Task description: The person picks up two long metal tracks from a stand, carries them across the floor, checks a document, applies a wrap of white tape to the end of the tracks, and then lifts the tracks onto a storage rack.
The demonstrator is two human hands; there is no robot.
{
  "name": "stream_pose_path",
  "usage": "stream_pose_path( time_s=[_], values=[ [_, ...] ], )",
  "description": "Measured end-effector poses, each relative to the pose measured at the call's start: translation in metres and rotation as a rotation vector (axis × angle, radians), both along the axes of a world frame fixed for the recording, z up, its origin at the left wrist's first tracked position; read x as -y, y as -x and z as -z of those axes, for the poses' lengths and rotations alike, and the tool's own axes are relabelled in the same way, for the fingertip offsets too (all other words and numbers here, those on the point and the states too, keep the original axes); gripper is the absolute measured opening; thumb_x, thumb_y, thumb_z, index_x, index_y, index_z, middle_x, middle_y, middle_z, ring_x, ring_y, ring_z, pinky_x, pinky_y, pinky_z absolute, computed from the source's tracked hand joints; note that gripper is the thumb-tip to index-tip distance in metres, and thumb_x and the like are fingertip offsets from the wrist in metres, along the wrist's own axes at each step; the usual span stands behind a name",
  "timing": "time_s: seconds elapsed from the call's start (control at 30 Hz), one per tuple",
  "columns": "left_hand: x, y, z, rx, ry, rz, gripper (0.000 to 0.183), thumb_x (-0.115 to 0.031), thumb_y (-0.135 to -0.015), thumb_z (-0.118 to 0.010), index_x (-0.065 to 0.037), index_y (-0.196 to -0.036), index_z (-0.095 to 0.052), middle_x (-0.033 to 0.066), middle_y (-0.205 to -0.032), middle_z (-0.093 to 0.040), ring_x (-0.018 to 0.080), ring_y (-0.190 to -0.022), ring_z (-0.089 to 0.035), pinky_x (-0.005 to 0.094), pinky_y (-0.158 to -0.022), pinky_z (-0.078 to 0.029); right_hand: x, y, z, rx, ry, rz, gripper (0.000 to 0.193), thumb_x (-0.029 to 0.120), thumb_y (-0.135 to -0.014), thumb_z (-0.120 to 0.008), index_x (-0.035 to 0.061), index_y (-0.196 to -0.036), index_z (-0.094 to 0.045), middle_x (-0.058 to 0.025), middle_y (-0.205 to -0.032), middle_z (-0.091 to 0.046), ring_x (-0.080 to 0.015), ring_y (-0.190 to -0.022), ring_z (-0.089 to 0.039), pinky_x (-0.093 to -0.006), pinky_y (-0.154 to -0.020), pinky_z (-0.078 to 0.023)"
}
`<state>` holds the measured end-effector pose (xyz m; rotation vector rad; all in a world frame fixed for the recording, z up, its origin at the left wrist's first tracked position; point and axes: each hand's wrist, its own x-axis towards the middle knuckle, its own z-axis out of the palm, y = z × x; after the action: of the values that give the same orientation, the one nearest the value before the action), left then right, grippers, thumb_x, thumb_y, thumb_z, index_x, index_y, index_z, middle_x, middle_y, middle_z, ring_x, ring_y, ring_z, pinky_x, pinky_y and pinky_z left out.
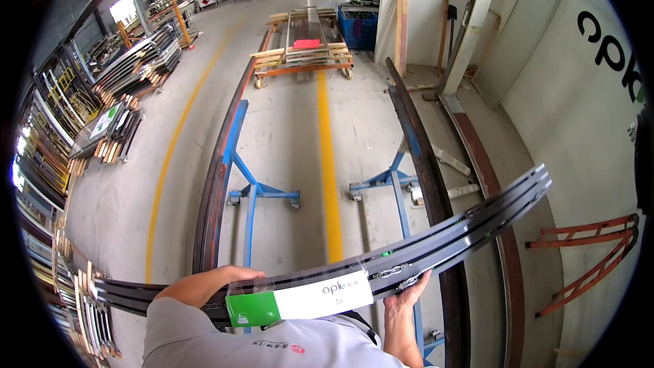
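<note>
Across my body lies a bundle of long dark grey metal profiles, held together near the middle by clear film and a green and white wrap. Its right end angles up past the right rail, while its left end stretches out over the floor. My left hand is closed over the top of the bundle, beside the wrap; its fingers are partly hidden. From the near side my right hand grips the profiles, palm up under the edge, next to small metal fittings set in the profile.
Two dark rails on blue stands run ahead, the left rail and the right rail. A wooden-slatted cart stands beyond them. Stacked frames line the left side. An orange ladder leans by the white wall at right.
</note>
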<state>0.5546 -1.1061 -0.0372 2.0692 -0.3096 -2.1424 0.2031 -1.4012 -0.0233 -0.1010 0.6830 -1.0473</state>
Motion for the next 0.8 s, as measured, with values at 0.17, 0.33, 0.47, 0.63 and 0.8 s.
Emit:
stream_pose_path(
  time_s=[0.17, 0.33, 0.47, 0.63, 0.8],
  values=[
    [-0.017, -0.027, 0.001, 0.068, -0.023, -0.269, 0.049, -0.047, -0.101, -0.044, -0.01, -0.127, -0.063, 0.0091, -0.132, -0.062, 0.0238, -0.115, -0.059, 0.0441, -0.095, -0.049, 0.048, -0.086, -0.045, -0.039, 0.034, -0.136, 0.08, 0.07, -0.098, -0.041, 0.0091, -0.15, -0.043, -0.0086, -0.152, -0.047, -0.0319, -0.137, -0.045, -0.0462, -0.117, -0.035],
    [-0.031, -0.052, 0.035, 0.097, -0.014, -0.469, 0.058, -0.052, -0.102, -0.044, -0.012, -0.143, -0.056, 0.0115, -0.148, -0.053, 0.0272, -0.131, -0.052, 0.0431, -0.109, -0.042, 0.088, -0.199, -0.057, -0.131, 0.089, -0.333, 0.082, 0.073, -0.099, -0.029, 0.0117, -0.152, -0.04, -0.009, -0.155, -0.043, -0.0344, -0.139, -0.043, -0.0473, -0.118, -0.034],
    [0.018, -0.121, 0.025, 0.088, -0.068, -0.606, 0.052, -0.048, -0.1, -0.044, -0.013, -0.136, -0.06, 0.0141, -0.137, -0.057, 0.0293, -0.124, -0.054, 0.0484, -0.102, -0.044, 0.156, -0.305, -0.007, -0.154, 0.154, -0.471, 0.084, 0.074, -0.098, -0.031, 0.0093, -0.152, -0.039, -0.0111, -0.153, -0.046, -0.0329, -0.138, -0.044, -0.0478, -0.117, -0.033],
    [0.045, -0.204, 0.021, 0.131, -0.022, -0.865, 0.046, -0.038, -0.102, -0.041, -0.008, -0.13, -0.062, 0.0158, -0.114, -0.07, 0.0293, -0.102, -0.068, 0.0456, -0.09, -0.053, 0.207, -0.493, -0.011, -0.22, 0.049, -0.627, 0.087, 0.076, -0.095, -0.039, 0.0043, -0.143, -0.049, -0.0148, -0.138, -0.058, -0.0339, -0.126, -0.054, -0.0506, -0.11, -0.042],
    [0.113, -0.243, -0.028, 0.163, -0.018, -0.969, 0.051, -0.044, -0.104, -0.041, -0.006, -0.13, -0.061, 0.0156, -0.113, -0.071, 0.0293, -0.103, -0.068, 0.0442, -0.093, -0.054, 0.25, -0.567, 0.008, -0.304, -0.013, -0.642, 0.095, 0.077, -0.093, -0.045, -0.0061, -0.14, -0.049, -0.02, -0.135, -0.06, -0.0337, -0.122, -0.059, -0.0497, -0.104, -0.048]
  ],
)
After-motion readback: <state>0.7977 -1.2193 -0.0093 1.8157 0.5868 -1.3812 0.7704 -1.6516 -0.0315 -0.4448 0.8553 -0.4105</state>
